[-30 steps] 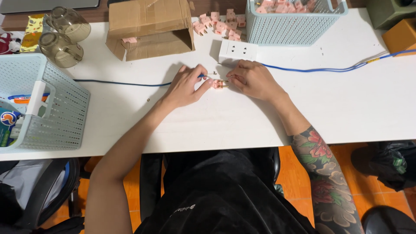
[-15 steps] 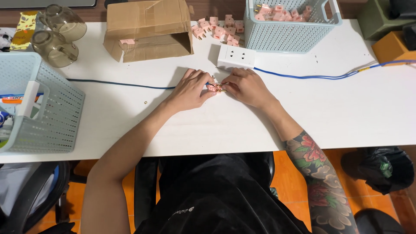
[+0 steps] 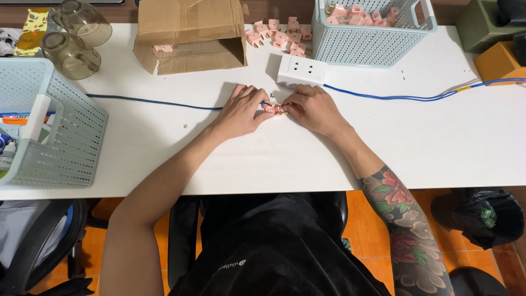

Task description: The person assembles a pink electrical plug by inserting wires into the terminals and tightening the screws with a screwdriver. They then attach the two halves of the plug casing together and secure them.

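On white table (image 3: pixel 383 142), centre: left hand (image 3: pixel 241 112) and right hand (image 3: pixel 315 109) both pinched on one small pink plug (image 3: pixel 274 110). Finished-looking pink plugs (image 3: pixel 276 35) heaped behind; more in pale blue basket (image 3: pixel 372 46). Current piece apparently mid-assembly.

Just one cam strapped to my head, looking steeply down at my bench (image 3: pixel 164 142) from fairly close, lap included.

White table (image 3: pixel 449 148), baskets (image 3: pixel 49 126), cardboard box (image 3: pixel 189 33)
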